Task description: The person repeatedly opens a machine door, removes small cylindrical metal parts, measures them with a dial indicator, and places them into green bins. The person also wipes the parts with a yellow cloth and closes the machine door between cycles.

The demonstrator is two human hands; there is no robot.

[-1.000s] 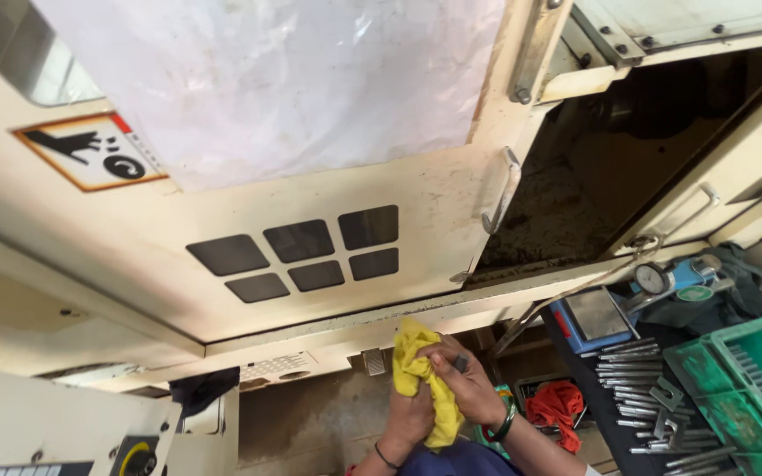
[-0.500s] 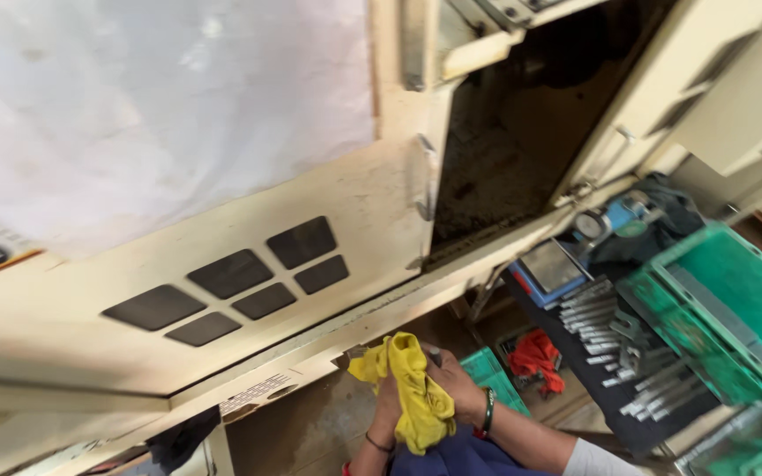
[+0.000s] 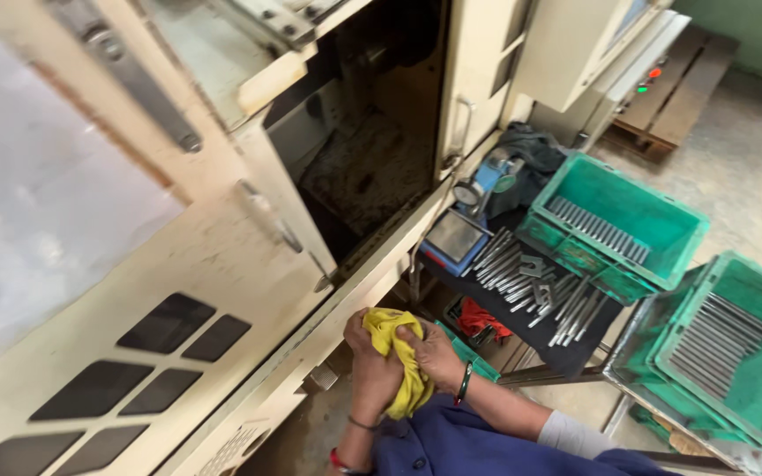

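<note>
Workshop newly rightward; hands [image 3: 403, 357] on cloth [image 3: 400, 360]

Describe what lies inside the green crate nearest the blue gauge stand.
Inside the green crate, one row of grey metal rods lies side by side along its floor. The near wall hides the floor's front strip.

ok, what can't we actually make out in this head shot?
- Whatever the yellow cloth wraps: head view, covered by cloth, left hand and right hand.
- Inside of the machine opening: head view, too dark to tell.
- Right green crate: cut off by the frame's right and bottom edges.
- Red thing under the black tray: partly hidden by the tray.
- Gauge dial: too small to tell.
</note>
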